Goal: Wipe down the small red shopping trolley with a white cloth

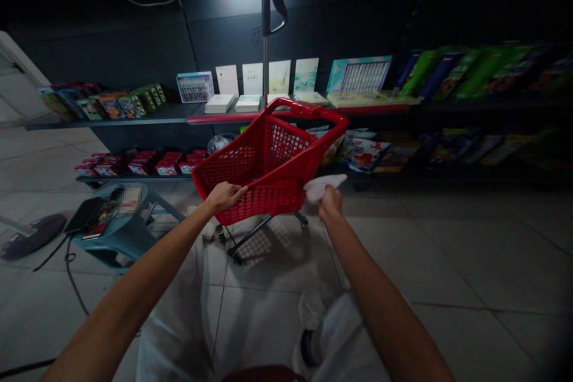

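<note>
In front of me stands a red plastic shopping cart [250, 158] with lattice sides, a looped handle and small wheels. My left hand [225, 197] grips the rim of its near side, thumb laid along the top edge. Beside the cart's right end, my right hand [331, 204] is closed on a white cloth [323, 185]. The cloth hangs bunched above the fingers and reaches the cart's lower corner; whether it presses on the plastic I cannot tell.
Behind the cart runs a dark shelf [152, 121] with books, boxes and green packets [425, 68]. A blue stool [129, 233] holding a black device stands at left, near a round stand base [33, 236] and a cable. A metal pole [265, 54] rises behind the cart. Tiles cover the floor.
</note>
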Demonstrator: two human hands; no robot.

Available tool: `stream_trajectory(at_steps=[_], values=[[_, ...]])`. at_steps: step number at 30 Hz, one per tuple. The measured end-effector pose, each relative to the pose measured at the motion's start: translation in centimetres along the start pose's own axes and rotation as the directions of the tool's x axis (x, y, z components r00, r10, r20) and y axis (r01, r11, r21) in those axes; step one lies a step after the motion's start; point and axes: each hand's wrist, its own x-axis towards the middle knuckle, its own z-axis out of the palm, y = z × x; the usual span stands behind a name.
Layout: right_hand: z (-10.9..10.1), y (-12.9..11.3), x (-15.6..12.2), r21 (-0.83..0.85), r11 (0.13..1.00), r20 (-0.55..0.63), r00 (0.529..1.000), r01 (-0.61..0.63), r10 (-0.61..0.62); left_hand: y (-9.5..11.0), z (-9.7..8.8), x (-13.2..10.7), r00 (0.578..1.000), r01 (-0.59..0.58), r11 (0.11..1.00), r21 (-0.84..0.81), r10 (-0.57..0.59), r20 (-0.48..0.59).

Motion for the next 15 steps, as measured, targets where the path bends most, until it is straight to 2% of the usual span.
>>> stream_trajectory(at_steps=[3,6,11,13,15], values=[[-1.8,-1.3,2.3,-0.164,0.961,-0.083,0.968,0.223,-0.239,-0.6,-0.5,-0.4,1.0,-0.018,0.999,-0.049,0.018,0.014],[-1.9,-1.7,2.5,-0.198,0.906,-0.015,0.923,0.373,-0.383,-1.1,-1.0,-0.9,0.999,-0.023,0.996,-0.089,0.026,0.038],[0.1,-1.8,0.5,-0.15,0.812,0.15,0.825,0.564,-0.545,-1.7,-1.4,-1.9,0.997,-0.036,0.99,-0.136,0.046,0.068],[0.9,-1.8,-0.4,-0.147,0.79,0.157,0.803,0.595,-0.575,-1.9,-1.6,-2.4,0.995,-0.052,0.988,-0.148,0.064,0.074],[1.4,-1.7,-1.1,-0.138,0.796,0.115,0.808,0.589,-0.578,-2.0,-1.8,-2.8,0.994,-0.064,0.986,-0.152,0.077,0.077]])
